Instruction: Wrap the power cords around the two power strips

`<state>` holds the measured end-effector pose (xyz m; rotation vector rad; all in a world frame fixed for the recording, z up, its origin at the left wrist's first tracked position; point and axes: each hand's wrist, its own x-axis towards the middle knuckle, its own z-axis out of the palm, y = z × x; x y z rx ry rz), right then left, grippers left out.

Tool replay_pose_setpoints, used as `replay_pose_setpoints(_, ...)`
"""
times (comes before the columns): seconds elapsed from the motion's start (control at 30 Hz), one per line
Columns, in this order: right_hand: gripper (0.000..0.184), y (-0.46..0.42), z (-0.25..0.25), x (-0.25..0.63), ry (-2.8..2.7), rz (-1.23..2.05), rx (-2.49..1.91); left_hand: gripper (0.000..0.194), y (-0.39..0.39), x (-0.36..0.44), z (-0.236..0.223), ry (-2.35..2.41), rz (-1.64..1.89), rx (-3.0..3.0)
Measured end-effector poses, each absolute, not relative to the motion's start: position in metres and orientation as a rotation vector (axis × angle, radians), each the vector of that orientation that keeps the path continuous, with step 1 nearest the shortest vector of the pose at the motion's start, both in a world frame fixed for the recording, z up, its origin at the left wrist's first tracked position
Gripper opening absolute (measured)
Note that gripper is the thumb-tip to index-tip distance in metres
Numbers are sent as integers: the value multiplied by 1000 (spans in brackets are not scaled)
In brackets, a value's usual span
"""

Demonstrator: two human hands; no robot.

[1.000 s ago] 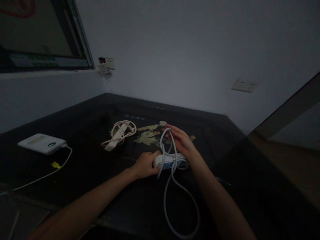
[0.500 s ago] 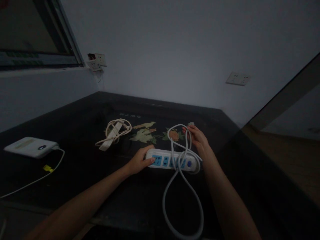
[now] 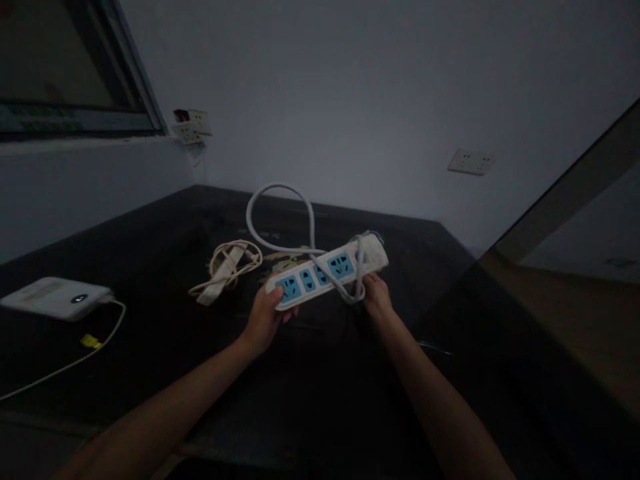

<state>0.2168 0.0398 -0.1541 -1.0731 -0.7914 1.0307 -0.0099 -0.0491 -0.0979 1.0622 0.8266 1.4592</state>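
A white power strip [image 3: 327, 272] with blue sockets is held above the dark tabletop, its right end tilted up. My left hand [image 3: 264, 317] grips its left end, thumb on the face by the end socket. My right hand [image 3: 379, 295] is closed at the lower edge of the right end; its fingers are partly hidden behind the strip and cord, so I cannot tell which part they press. The thick grey cord [image 3: 312, 223] wraps around the right part of the strip and rises in a big loop beyond it. No plug is visible on this cord.
Left of the strip lies a second, narrow white power strip [image 3: 220, 277] tangled in its own thin cord. A white power bank [image 3: 60, 298] with a cable and yellow tag [image 3: 91, 342] sits farther left. Wall sockets [image 3: 471, 162] are behind the black table [image 3: 310, 400].
The power strip has been lifted and tilted, right end up. The cord loop has swung from the near side to the far left. My right hand has moved from the plug to below the strip's right end.
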Motion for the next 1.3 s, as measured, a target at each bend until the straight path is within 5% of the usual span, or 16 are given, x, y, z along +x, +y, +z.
replay_pose_setpoints(0.27,45,2,-111,227,-783,754,-1028,26,-15,-29,-114,1320,1540,1385)
replay_pose_setpoints(0.5,38,-54,-42,189,-1327,531,-1009,25,-30,-25,-108,1429,1175,1953)
replay_pose_setpoints(0.7,10,-65,-1,164,-1671,445,-914,38,-48,-17,-103,1404,771,2461)
replay_pose_setpoints(1.03,28,1,-25,171,-1708,565,-1264,34,-55,-8,-105,1118,454,2815)
replay_pose_setpoints(1.3,12,42,-58,157,-2155,312,-1791,36,-52,-6,-112,1182,399,2722)
